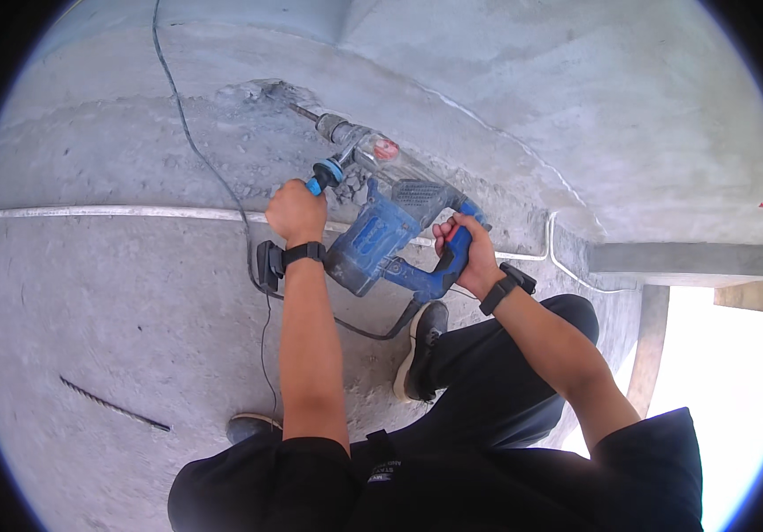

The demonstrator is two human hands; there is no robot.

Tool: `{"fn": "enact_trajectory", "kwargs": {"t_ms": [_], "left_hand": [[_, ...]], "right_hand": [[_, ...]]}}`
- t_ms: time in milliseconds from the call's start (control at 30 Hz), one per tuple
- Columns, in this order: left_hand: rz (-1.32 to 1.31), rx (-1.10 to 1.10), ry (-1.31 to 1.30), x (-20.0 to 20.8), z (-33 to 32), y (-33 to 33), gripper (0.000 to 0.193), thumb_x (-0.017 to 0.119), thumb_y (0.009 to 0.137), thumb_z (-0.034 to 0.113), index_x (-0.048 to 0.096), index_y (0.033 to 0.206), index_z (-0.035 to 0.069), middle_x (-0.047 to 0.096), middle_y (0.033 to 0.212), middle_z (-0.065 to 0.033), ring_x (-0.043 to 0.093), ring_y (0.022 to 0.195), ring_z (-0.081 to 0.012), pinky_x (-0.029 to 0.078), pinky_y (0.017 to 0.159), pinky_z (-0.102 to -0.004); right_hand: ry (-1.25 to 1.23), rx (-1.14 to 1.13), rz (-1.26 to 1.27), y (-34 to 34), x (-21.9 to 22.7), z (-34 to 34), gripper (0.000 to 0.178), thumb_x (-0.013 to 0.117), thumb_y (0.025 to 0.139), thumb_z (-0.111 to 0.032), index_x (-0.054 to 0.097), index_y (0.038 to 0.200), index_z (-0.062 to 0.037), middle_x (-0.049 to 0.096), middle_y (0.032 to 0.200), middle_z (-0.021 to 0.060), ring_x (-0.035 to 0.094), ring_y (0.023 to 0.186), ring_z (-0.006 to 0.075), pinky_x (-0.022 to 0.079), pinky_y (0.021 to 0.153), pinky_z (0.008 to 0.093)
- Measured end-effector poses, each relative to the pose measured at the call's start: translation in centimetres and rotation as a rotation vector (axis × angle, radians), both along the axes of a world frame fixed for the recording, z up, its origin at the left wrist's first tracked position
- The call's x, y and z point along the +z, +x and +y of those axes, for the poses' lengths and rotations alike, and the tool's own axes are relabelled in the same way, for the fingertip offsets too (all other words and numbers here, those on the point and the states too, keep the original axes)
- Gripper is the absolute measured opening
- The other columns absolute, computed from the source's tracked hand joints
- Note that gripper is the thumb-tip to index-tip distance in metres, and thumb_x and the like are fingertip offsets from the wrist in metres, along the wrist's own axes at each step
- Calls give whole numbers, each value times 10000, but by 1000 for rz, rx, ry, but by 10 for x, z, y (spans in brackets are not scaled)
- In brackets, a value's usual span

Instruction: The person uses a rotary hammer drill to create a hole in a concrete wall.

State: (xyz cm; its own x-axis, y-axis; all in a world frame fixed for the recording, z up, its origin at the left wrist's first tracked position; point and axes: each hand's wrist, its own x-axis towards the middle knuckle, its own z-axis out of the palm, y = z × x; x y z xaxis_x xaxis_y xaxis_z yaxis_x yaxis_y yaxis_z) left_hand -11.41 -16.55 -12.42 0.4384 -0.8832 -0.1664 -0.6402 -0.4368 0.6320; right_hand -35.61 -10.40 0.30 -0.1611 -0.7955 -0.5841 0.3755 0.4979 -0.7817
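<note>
Drill: blue ribbed plastic housing (pixel 373 239), dusty metal barrel, held over the rough concrete floor (pixel 186 355) toward its far edge. Bit (pixel 304 113) points at a crumbled grey patch (pixel 266 91); contact cannot be told. Left hand (pixel 296 213) clenched round the side handle (pixel 327 175); right hand (pixel 473 248) wrapped round the looped rear grip (pixel 452 263). Straight pale conduit (pixel 89 212) beneath; slim spiral bit (pixel 116 406) near floor's left edge.

The bulky blue drill (pixel 377 235) looks matt plastic, its cylindrical grey chuck (pixel 330 126) metal; the grey concrete floor (pixel 160 310) looks rough.
</note>
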Motion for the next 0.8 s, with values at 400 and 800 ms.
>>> {"fn": "enact_trajectory", "kwargs": {"t_ms": [400, 800], "left_hand": [[9, 10, 7, 1, 4, 1, 270, 762, 692, 355, 707, 797, 112, 704, 828, -116, 695, 783, -288, 547, 671, -378], [-4, 44, 49, 14, 11, 5, 353, 772, 664, 435, 729, 848, 136, 708, 847, -109, 689, 809, -302, 536, 683, -396]], "right_hand": [[32, 21, -27, 3, 9, -1, 124, 629, 855, -164, 566, 818, -64, 611, 793, 65, 622, 892, 209, 544, 709, 287], [-14, 22, -103, 11, 24, 15, 108, 636, 860, -115, 573, 947, -120, 629, 918, 62, 620, 1001, 241, 540, 787, 329]]}}
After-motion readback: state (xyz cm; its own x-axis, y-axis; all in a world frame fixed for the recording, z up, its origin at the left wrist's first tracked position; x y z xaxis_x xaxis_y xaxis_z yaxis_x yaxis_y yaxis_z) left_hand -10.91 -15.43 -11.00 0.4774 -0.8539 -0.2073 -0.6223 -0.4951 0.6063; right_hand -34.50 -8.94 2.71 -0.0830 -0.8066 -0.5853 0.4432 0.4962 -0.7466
